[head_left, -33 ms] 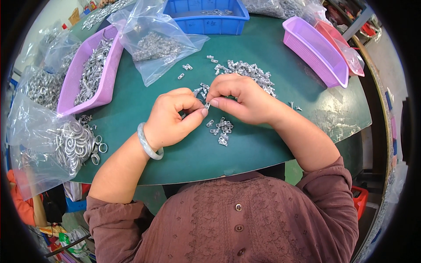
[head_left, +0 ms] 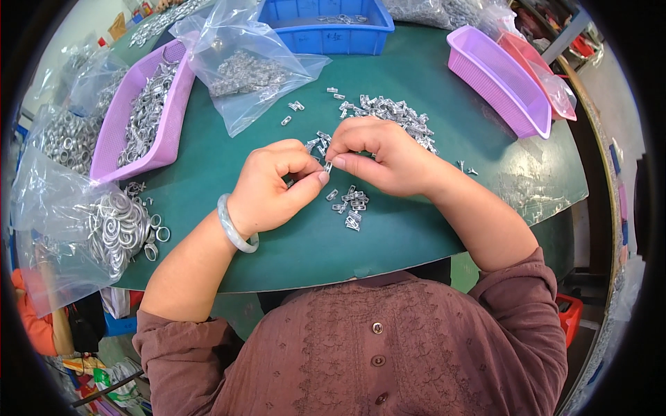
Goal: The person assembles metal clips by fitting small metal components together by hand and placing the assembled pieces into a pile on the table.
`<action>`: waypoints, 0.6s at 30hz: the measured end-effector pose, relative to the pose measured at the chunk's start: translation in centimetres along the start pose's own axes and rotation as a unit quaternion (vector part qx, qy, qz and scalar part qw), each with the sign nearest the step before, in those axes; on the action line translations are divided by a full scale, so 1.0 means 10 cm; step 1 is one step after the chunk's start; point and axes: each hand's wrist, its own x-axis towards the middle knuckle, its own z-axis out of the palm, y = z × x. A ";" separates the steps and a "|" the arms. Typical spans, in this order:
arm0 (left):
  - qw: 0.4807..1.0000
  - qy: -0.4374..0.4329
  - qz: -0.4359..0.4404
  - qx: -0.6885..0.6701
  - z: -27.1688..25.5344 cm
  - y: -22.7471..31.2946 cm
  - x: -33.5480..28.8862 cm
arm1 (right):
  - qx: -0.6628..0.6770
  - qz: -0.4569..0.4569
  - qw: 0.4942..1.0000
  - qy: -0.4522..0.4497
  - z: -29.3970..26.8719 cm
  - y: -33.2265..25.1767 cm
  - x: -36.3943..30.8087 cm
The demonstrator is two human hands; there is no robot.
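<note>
Between the fingertips of both hands is a small silver metal link piece point(head_left: 327, 167), partly hidden by the fingers. My left hand point(head_left: 270, 184), a pale bangle on its wrist, pinches it from the left with thumb and forefinger. From the right, my right hand point(head_left: 378, 156) pinches its upper end. Close below lies a small cluster of similar metal pieces point(head_left: 354, 200). A larger heap of them point(head_left: 395, 114) spreads behind my right hand, and a few more point(head_left: 318, 142) lie just beyond the left fingertips.
On the left are a purple basket point(head_left: 182, 97) of metal parts, a plastic bag point(head_left: 239, 114) of small pieces, and silver rings point(head_left: 118, 232) spilling from another bag. A blue bin point(head_left: 333, 40) stands at the back; another purple basket point(head_left: 510, 90) sits right on the green table point(head_left: 291, 263).
</note>
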 end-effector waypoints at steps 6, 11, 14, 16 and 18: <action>0.999 -0.002 -0.013 -0.047 0.02 -0.04 0.01 | -0.007 -0.004 1.000 -0.001 0.00 0.01 0.00; 0.997 -0.010 -0.021 -0.070 0.02 -0.07 0.01 | -0.013 -0.001 1.000 -0.001 0.01 0.03 0.01; 0.997 -0.017 -0.026 -0.074 0.03 -0.06 0.00 | -0.014 0.001 1.000 -0.001 0.01 0.02 -0.01; 0.997 -0.021 -0.026 -0.073 0.02 -0.06 0.00 | -0.015 0.003 1.000 -0.002 0.01 0.02 -0.01; 0.996 -0.024 -0.026 -0.082 0.02 -0.07 0.01 | -0.019 0.001 1.000 -0.002 0.01 0.03 0.00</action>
